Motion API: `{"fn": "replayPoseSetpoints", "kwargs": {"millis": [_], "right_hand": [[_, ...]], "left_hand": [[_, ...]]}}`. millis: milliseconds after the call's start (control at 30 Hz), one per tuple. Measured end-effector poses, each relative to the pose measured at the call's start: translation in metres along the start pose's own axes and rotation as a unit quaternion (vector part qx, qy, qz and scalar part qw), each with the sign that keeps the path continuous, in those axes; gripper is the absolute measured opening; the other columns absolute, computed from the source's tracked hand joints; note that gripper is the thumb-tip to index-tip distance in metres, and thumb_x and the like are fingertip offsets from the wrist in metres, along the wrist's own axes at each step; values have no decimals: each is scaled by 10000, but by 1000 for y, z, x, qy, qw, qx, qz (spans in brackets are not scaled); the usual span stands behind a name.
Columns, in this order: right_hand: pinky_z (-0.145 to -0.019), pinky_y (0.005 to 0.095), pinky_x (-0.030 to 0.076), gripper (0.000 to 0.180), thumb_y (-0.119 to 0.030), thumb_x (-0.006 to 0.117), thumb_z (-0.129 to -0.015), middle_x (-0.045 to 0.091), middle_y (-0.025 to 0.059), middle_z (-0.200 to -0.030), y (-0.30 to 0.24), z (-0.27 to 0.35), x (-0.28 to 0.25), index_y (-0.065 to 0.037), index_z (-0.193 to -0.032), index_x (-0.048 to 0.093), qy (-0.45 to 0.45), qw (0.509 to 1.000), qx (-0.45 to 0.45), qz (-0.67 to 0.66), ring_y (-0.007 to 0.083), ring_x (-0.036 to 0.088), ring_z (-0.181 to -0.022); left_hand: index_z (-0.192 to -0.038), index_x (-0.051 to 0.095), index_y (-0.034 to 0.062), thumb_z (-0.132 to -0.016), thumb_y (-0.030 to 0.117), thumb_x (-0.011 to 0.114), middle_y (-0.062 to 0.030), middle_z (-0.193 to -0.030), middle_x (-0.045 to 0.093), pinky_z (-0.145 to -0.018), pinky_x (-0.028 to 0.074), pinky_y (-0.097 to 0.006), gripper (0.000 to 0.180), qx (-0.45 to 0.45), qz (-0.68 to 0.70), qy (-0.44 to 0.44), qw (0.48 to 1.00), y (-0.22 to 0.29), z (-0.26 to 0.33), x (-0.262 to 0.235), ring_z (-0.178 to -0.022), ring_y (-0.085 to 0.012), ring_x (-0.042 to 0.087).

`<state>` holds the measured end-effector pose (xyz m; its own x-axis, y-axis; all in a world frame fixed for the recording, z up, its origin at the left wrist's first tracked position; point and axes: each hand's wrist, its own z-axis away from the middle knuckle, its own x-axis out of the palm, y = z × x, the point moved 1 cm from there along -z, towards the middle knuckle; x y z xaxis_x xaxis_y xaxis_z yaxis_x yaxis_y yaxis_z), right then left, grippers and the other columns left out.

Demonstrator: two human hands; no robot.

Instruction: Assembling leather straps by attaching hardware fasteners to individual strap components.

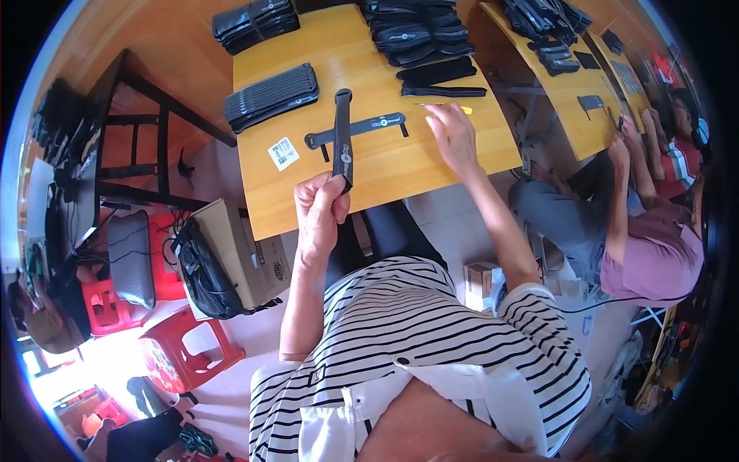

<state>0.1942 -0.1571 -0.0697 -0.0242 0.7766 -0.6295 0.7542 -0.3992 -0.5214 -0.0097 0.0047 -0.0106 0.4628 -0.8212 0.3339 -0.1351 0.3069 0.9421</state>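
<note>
My left hand (317,212) pinches the lower end of a dark strap (343,138) with a pale round mark and a loop at its far end. The strap stands up over the table's near part. Behind it a second dark strap (358,129) lies crosswise on the table, with two short black tabs at its near side. My right hand (453,138) hovers to the right of that strap, its fingers loosely bent and apart. A thin tool with a yellow handle (466,110) lies just beyond those fingers; whether they touch it, I cannot tell.
On the yellow table (269,204) are a white label sheet (283,153), a fanned row of straps (273,96) and black bundles (419,35). Co-workers (654,254) sit at tables on the right. Left are a carton (231,231), a black bag (202,269) and a red stool (188,350).
</note>
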Motion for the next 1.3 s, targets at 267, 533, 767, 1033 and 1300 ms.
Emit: {"fn": "replayPoseSetpoints", "kwargs": {"millis": [267, 533, 767, 1033, 1300], "right_hand": [[-613, 326, 424, 208, -169, 633, -805, 498, 89, -768, -128, -10, -38, -23, -850, 492, -189, 957, -77, -205, 242, 527, -683], [-547, 348, 402, 178, -136, 584, -834, 451, 84, -701, -128, -9, -38, -27, -786, 453, -264, 932, -111, -221, 239, 523, -644], [-379, 229, 298, 139, -161, 485, -848, 306, -30, -527, -128, -2, -40, -30, -808, 511, -256, 596, 313, -694, 77, 337, -385], [-388, 182, 295, 216, -164, 430, -877, 388, -44, -532, -124, 2, -35, -50, -701, 482, -260, 817, 161, -489, 24, 356, -411], [-321, 183, 236, 278, -195, 472, -866, 306, -60, -500, -104, -1, -28, -122, -618, 370, -171, 574, 410, -688, 32, 289, -352]], "left_hand": [[-534, 498, 62, -833, 154, 541, 23, -463, 447, -383, 265, -192, 316, -47, -15, -23, 999, 5, -6, 18, -393, -30, 357], [-532, 501, 58, -845, 158, 538, 25, -469, 453, -390, 266, -183, 330, -40, -46, -84, 995, 6, -5, 17, -407, -21, 357], [-528, 428, 75, -838, 175, 475, 16, -444, 389, -386, 229, -198, 329, -49, 70, -146, 986, 10, -2, 33, -386, -48, 302], [-669, 546, 23, -891, 410, 482, -20, -550, 491, -422, 320, -208, 451, -86, -171, -122, 974, 17, -4, 30, -449, -86, 437], [-583, 487, 55, -889, 310, 485, 22, -474, 391, -392, 267, -215, 397, -115, -133, -123, 977, 19, -15, 40, -412, -58, 354]]}}
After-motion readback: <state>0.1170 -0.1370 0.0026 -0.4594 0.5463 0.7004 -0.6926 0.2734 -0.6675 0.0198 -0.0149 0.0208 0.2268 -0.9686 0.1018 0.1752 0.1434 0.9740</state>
